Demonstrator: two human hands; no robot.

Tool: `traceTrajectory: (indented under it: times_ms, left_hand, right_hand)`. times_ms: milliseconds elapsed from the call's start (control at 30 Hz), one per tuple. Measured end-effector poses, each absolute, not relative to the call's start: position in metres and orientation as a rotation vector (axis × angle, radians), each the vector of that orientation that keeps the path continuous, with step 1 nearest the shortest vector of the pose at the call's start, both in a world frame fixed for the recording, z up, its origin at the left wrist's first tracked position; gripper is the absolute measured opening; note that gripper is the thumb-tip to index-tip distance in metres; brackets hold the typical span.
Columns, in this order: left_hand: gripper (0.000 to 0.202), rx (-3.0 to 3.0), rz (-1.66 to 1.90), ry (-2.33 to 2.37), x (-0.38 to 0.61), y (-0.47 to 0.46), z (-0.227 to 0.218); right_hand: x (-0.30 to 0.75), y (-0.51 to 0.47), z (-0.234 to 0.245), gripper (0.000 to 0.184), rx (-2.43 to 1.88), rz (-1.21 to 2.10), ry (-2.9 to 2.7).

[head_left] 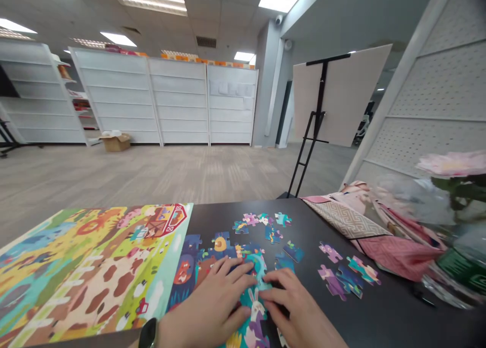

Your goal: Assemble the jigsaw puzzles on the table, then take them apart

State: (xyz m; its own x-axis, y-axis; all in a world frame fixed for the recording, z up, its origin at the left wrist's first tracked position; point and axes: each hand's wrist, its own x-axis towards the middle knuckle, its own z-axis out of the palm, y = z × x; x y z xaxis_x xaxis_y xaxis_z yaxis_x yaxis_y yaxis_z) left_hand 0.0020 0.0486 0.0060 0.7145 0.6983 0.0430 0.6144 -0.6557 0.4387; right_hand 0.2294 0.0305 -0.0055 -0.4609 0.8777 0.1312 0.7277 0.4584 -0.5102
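A partly joined jigsaw puzzle [183, 273] with dark blue and teal animal pictures lies on the black table. My left hand [216, 297] rests over it, fingers spread and palm down, covering its middle. At the puzzle's right side, my right hand [290, 302] has bent, parted fingers. Its fingertips touch the edge near a teal curved animal [258, 264] and a white rabbit [256, 305]. Nothing shows gripped in either hand, though the left palm hides what is beneath it. A dark watch [148, 333] is on my left wrist.
Loose jigsaw pieces lie beyond the puzzle [273, 233] and to the right [334, 283]. On the left is a colourful farm-animal picture [114, 277]. A pink bag [395, 247], a green-labelled bottle [463, 262] and a pink flower [451, 163] stand at right.
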Motion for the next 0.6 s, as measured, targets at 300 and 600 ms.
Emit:
traceTrajectory:
  times_ms: [300, 600]
  left_hand:
    - [0.033, 2.53, 0.293, 1.022, 0.004, 0.049, 0.006]
    - [0.026, 2.51, 0.249, 1.012, 0.001, 0.049, 0.011]
  right_hand:
    - [0.238, 0.028, 0.004, 0.042, -1.378, 0.506, -2.389]
    - [0.282, 0.011, 0.018, 0.05, -1.771, 0.725, -2.251]
